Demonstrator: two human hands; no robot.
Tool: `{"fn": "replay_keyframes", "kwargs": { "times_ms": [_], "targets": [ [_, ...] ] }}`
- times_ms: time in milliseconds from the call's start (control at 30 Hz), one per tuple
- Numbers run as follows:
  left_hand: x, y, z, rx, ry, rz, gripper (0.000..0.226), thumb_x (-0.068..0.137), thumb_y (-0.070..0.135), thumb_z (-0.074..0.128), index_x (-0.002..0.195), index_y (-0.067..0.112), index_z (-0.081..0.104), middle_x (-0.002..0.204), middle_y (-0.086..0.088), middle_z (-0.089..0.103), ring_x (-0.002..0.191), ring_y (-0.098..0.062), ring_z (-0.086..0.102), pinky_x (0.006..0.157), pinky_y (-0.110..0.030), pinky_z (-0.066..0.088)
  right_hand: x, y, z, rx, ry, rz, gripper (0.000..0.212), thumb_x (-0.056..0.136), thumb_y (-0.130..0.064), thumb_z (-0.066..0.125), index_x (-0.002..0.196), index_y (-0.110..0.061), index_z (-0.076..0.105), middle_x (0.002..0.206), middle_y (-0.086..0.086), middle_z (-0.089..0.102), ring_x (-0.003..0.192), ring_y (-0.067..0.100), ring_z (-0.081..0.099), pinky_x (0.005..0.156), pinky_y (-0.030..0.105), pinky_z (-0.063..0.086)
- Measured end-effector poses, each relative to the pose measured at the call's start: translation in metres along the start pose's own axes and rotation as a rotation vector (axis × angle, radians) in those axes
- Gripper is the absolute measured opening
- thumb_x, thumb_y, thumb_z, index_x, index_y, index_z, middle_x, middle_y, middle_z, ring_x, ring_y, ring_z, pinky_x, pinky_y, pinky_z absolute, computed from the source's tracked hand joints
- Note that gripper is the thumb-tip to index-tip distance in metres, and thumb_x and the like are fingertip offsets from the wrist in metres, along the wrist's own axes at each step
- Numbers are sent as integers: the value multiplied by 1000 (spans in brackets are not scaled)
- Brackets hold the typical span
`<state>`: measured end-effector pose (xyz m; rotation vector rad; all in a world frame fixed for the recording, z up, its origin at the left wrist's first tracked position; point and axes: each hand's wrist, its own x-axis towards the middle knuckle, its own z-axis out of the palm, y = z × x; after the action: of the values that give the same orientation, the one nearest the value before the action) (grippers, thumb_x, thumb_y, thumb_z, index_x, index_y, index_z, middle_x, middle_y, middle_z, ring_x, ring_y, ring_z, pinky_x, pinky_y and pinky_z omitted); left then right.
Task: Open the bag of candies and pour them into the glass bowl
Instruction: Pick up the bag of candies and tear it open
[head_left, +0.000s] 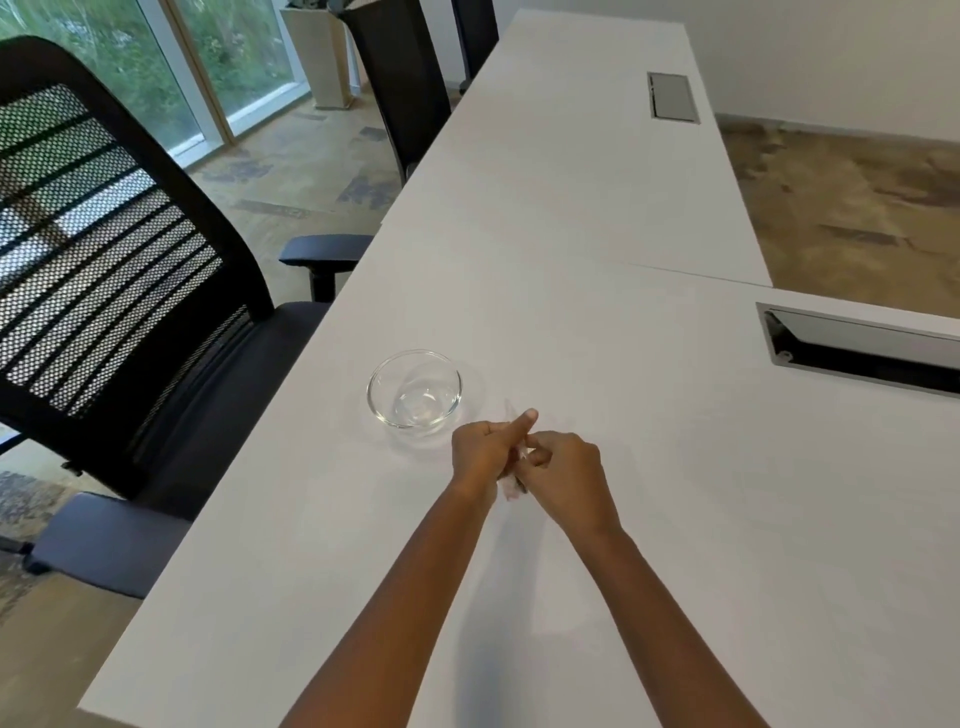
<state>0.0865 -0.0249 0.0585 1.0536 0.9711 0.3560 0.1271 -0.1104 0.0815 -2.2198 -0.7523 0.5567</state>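
Observation:
An empty clear glass bowl (414, 391) stands on the white table (649, 467), near its left edge. Just right of and nearer than the bowl, my left hand (485, 448) and my right hand (563, 470) are pressed together, both gripping a small clear bag of candies (511, 487). Only a pale sliver of the bag shows between and below the hands; the rest is hidden by fingers. My left thumb points up and away. Whether the bag is open cannot be seen.
A black mesh office chair (119, 270) stands close along the table's left edge, with more chairs (400, 78) further back. A metal cable hatch (857, 348) is set into the table at right, another hatch (672, 97) far back. Windows lie at far left.

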Motion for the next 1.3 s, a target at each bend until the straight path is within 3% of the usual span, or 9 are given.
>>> {"fn": "replay_keyframes", "kwargs": {
  "times_ms": [100, 167, 200, 267, 433, 567, 833, 1133, 1300],
  "targets": [
    [6, 3, 4, 3, -36, -19, 43, 76, 24, 72, 49, 9, 43, 57, -9, 47, 53, -19, 45, 53, -23, 42, 4, 2, -9, 93, -30, 60, 16, 82, -5, 56, 84, -2, 71, 58, 6, 60, 52, 18, 54, 49, 20, 41],
    [9, 5, 5, -14, -72, -56, 43, 78, 28, 69, 50, 9, 43, 47, -4, 47, 45, -13, 46, 52, -21, 45, 8, 4, -16, 200, -57, 105, 12, 80, -7, 60, 83, -1, 71, 72, 18, 70, 69, 31, 66, 67, 36, 57],
    [10, 4, 5, -40, -97, -72, 43, 80, 30, 68, 51, 9, 44, 48, -4, 47, 46, -13, 46, 54, -22, 46, 9, 5, -19, 245, -67, 119, 11, 80, -10, 64, 83, -2, 72, 82, 21, 73, 79, 33, 69, 80, 43, 58],
    [12, 1, 5, -107, -145, -92, 41, 82, 32, 63, 54, 9, 46, 56, -6, 46, 53, -16, 46, 59, -23, 47, 11, 7, -23, 299, -82, 125, 13, 81, -16, 67, 84, -4, 73, 88, 19, 74, 84, 31, 70, 87, 47, 56],
    [14, -8, 3, -258, -245, -168, 33, 88, 33, 54, 68, 7, 56, 66, -4, 51, 53, -8, 55, 59, -16, 51, 12, 9, -24, 266, -47, 129, 17, 79, -22, 69, 77, -6, 73, 80, 17, 75, 79, 29, 71, 82, 47, 57],
    [13, -11, 5, -270, -255, -209, 35, 87, 38, 53, 66, 10, 55, 58, 0, 47, 41, -4, 49, 45, -14, 49, 12, 11, -24, 244, -32, 123, 13, 81, -15, 65, 78, -4, 72, 81, 17, 74, 78, 29, 71, 81, 47, 58],
    [12, -17, 6, -143, -208, -168, 39, 83, 40, 58, 60, 10, 48, 45, 1, 49, 36, -7, 45, 41, -16, 45, 12, 16, -18, 243, -61, 159, 21, 83, -8, 55, 68, 0, 69, 77, 23, 73, 74, 37, 70, 78, 49, 58],
    [5, -20, 6, -126, -310, -116, 27, 91, 21, 53, 69, 5, 55, 67, -9, 51, 53, -12, 48, 52, -15, 50, 15, 24, -15, 274, -9, 216, 24, 81, -7, 51, 76, 13, 63, 82, 30, 70, 77, 43, 67, 79, 51, 56],
    [2, -19, 5, -136, -300, -128, 29, 91, 19, 52, 67, 5, 58, 62, -7, 55, 55, -14, 49, 51, -16, 53, 16, 26, -15, 277, -7, 249, 24, 79, -8, 53, 78, 16, 61, 83, 34, 67, 64, 27, 56, 78, 50, 55]
  ]
}}
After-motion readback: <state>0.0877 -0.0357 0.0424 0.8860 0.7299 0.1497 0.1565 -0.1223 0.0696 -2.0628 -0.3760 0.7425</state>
